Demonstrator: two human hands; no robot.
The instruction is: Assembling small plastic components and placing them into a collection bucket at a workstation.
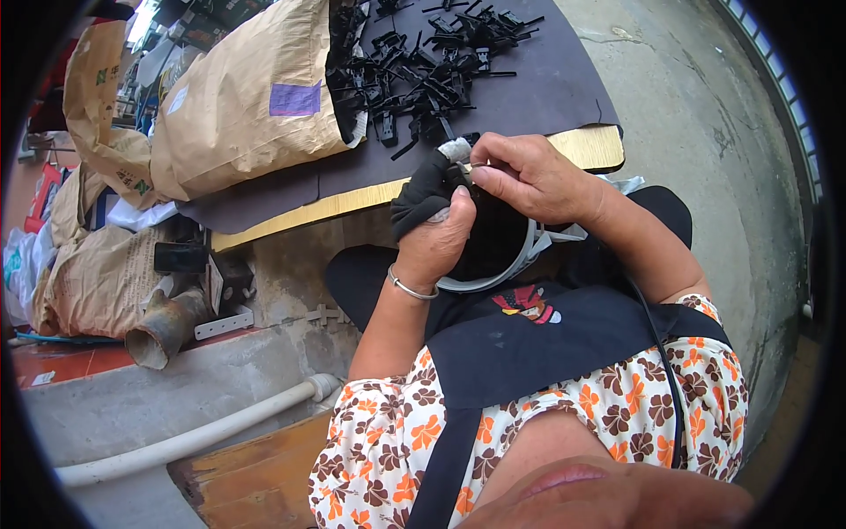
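The left hand, in a stretchy black fabric cover with whitish wrapping around a finger, is curled with its thumb folded in. The bare right hand meets it at the table's near edge, thumb and forefinger brought together; what the fingertips of both hands grip is too small and hidden to tell. Just beyond them lies a loose, spiky heap of small black plastic parts, with blocky bodies and thin straight stems, at the far side of the table. A smooth, dark sheet covers the top, leaving a strip of pale, grained wood bare. Left of the heap, a creased brown paper sack lies open-mouthed, bearing a purple rectangle. Below the hands curves a pale, rounded rim.
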